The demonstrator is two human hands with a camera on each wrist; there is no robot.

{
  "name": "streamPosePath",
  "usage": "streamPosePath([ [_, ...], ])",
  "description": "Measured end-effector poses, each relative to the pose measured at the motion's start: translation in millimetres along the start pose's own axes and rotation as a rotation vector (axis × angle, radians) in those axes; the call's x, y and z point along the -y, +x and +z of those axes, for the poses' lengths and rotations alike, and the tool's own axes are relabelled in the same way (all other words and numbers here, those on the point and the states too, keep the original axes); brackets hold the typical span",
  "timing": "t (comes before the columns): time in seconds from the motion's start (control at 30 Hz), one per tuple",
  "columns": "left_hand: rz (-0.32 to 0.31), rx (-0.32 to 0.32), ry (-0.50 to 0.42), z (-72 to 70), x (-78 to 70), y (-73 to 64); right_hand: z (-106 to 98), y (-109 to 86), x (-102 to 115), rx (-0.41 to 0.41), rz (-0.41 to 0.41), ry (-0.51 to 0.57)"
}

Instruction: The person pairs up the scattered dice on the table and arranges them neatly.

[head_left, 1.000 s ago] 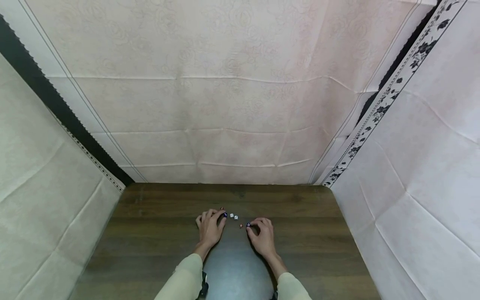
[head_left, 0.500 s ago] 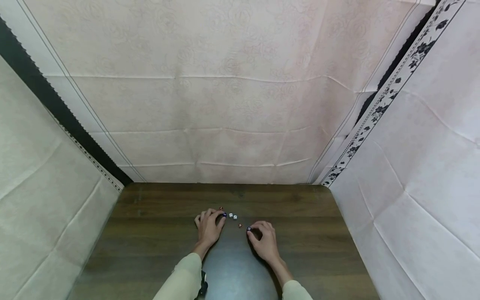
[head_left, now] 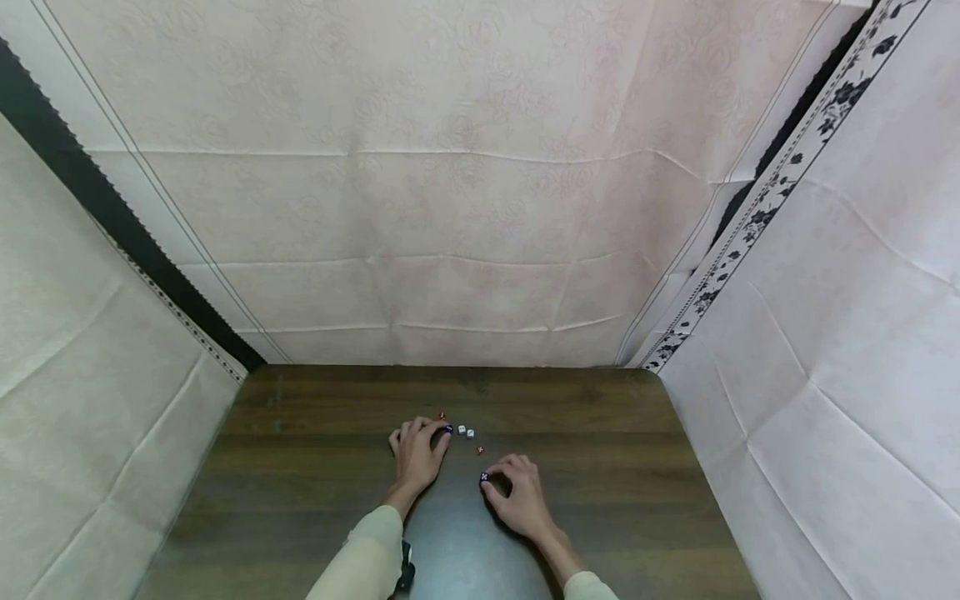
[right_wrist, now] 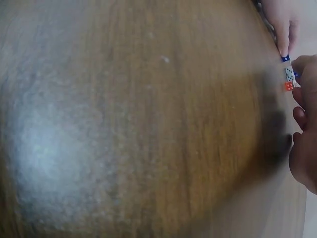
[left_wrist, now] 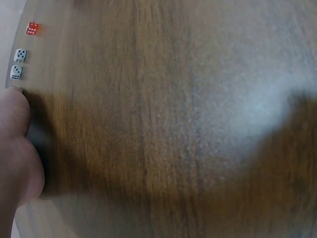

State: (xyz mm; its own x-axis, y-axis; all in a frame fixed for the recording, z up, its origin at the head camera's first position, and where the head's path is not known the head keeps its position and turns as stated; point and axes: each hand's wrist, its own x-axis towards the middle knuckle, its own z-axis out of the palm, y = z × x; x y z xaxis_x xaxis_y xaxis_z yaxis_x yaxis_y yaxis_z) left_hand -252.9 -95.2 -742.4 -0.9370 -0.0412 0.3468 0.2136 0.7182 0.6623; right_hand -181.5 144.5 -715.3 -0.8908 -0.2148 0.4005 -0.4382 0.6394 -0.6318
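Pale sleeves (head_left: pixel 363 554): reaching in from the near side, plain soft cloth ending above the wrists.
Right hand (head_left: pixel 517 498): arching over the wood, thumb and index finger pinching the right blue die (head_left: pixel 483 477).
Latest shift: the right hand is drawing its die back toward the person and slightly leftward compared with the earlier head views, so that die is now standing apart as the nearest; the left hand and the other dice are staying put.
Die height: the small view is leaving it unclear whether the right blue die is touching the wood.
Near red die (head_left: pixel 481 451): sitting beyond it, a translucent cube showing white pips.
White dice (head_left: pixel 470 433): sitting just beside each other, opaque, black-pipped, rounding at the corners.
Left hand (head_left: pixel 417 457): pinching the left blue die (head_left: pixel 448 429) between thumb and index tips, just left of the white pair.
Far red die (head_left: pixel 442 416): lying just past those fingertips.
Tabletop (head_left: pixel 600 417): showing brown wood grain, its far corners rounding.
Rear cloth (head_left: pixel 480 208): hanging behind, pale, creased, faintly patterned.
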Motion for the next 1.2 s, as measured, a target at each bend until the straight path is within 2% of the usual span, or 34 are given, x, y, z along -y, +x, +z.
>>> streamPosePath([
  [0.17,-0.005,0.0,0.0,-1.2,-0.3,-0.1,0.4,-2.4,4.9,0.074,0.006,0.013],
  [0.4,0.005,-0.014,0.004,0.0,0.2,-0.7,8.3,-6.1,0.2,0.06,-0.063,-0.026],
  [0.7,0.05,-0.07,-0.014,-0.5,-0.8,-0.8,12.5,-9.9,-0.3,0.05,-0.106,-0.067],
  [1.2,-0.014,-0.005,-0.014,-0.3,1.4,0.3,13.7,-11.2,-2.6,0.081,-0.068,-0.095],
])
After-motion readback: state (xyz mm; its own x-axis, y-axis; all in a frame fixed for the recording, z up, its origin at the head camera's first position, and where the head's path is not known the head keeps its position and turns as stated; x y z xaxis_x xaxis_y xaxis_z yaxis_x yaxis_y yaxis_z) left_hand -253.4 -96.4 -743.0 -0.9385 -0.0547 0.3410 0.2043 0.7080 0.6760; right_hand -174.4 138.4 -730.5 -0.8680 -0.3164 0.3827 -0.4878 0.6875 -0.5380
